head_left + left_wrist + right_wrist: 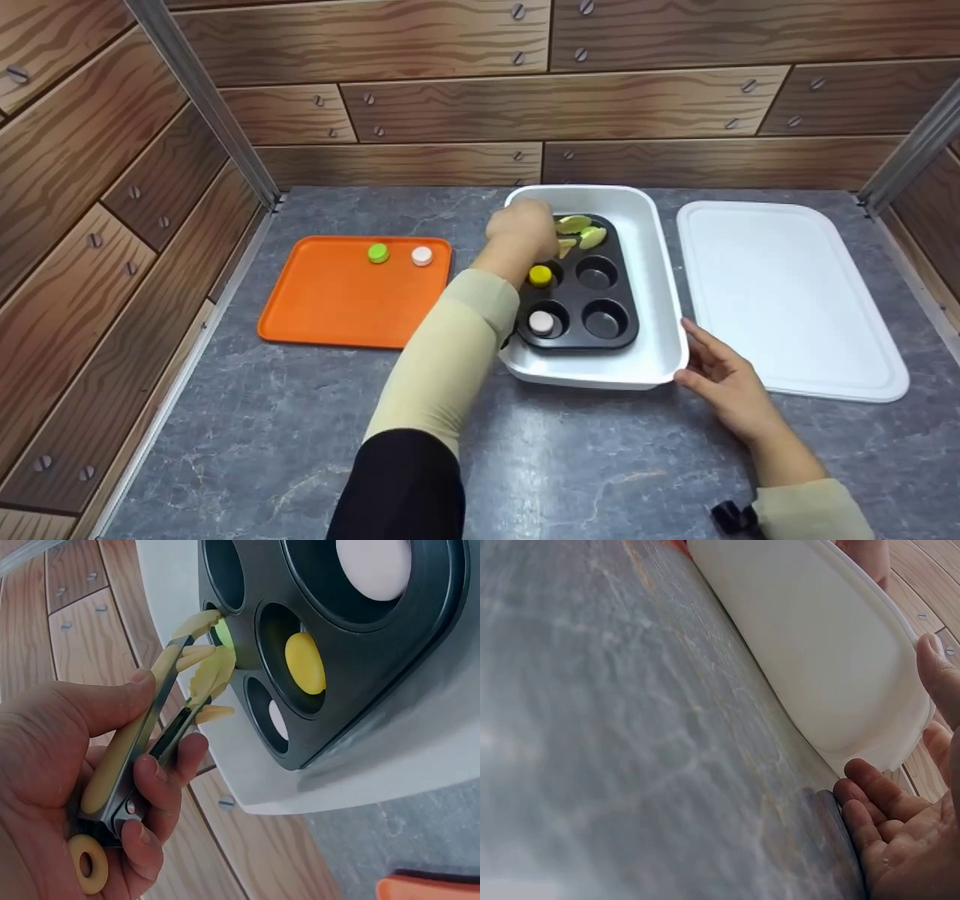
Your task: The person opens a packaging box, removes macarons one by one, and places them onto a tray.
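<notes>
- Left hand (525, 225): over the muffin tin (575, 292)'s far left, fingers curled round yellow tongs (112, 765)
- Green disc (223, 631): by the tong tips at the tin's far right cup, whether clamped I cannot tell
- Right hand (731, 390): fingers apart, touching the white bin (649, 285) around the tin

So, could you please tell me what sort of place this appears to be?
Probably a staged work booth, judging by the plank-patterned walls and metal corner posts standing around the grey tabletop.
</notes>
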Demonstrator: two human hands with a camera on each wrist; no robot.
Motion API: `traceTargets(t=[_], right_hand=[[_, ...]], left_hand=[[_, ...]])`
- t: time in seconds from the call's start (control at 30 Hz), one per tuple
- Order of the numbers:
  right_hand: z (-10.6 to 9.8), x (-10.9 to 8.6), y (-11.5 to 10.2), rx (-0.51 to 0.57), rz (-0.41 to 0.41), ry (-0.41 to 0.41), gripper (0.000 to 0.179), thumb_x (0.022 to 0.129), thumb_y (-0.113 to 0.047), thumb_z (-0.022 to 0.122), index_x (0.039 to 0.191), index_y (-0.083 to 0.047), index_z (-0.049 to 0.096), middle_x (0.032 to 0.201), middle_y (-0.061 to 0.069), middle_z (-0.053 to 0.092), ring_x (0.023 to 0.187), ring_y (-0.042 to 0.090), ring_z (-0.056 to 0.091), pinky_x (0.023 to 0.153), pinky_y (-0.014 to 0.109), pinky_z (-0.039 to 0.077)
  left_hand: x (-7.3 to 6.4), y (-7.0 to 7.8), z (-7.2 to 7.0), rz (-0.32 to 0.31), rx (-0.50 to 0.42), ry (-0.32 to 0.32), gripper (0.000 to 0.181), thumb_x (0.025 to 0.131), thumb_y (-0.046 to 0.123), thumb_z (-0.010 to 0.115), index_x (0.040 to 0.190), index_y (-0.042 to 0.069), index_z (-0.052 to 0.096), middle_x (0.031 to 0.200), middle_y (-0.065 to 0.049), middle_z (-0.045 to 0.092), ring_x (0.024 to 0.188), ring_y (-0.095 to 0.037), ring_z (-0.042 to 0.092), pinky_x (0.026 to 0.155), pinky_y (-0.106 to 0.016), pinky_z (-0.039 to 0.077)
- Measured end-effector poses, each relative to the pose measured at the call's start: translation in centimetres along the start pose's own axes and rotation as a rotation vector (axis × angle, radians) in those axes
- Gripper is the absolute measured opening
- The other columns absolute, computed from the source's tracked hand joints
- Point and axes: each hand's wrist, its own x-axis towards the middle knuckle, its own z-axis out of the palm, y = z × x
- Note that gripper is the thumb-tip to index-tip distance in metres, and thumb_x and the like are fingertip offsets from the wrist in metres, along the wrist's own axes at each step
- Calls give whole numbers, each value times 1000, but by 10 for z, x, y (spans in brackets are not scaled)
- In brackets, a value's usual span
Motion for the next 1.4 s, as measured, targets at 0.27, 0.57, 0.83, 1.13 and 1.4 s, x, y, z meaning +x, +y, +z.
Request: traceTargets(t=[0.27,0.57,0.83,1.13,1.4], right_hand=[[0,0,0,-11,9,5,75,87,27,66,156,5,44,138,-3,68,112,14,69,88,22,56],[-1,1,-2,-11,7,-1,74,88,26,66,156,5,45,139,-1,68,110,15,70,85,22,56],[-1,1,-1,6,-5,-6,75,87,28,64,156,7,44,137,2,69,110,15,70,85,22,56],[0,1,0,-12,-2,-11,74,89,25,66,157,4,44,139,2,68,112,15,69,87,22,55],[-1,1,1,-14,0,-3,74,89,25,66,157,3,45,135,-3,70,109,13,70,84,21,56]], left_hand=[[-5,-17,-5,-7,-113,34,36,91,41,75,118,18,70,120,0,69,101,-19,63,87,-41,56],[-16,-31,-14,-7,-123,78,41,92,48,76,120,18,71,120,-1,69,99,-19,64,84,-42,57],[-28,-40,-21,-12,-124,95,42,94,53,76,114,17,72,115,-1,69,96,-20,64,81,-43,56],[-43,-69,-32,-42,-173,162,32,92,53,77,93,21,73,99,1,70,87,-21,66,75,-46,55],[-58,-99,-43,-82,-219,185,28,95,50,77,102,23,77,93,3,69,84,-21,64,72,-44,53]])
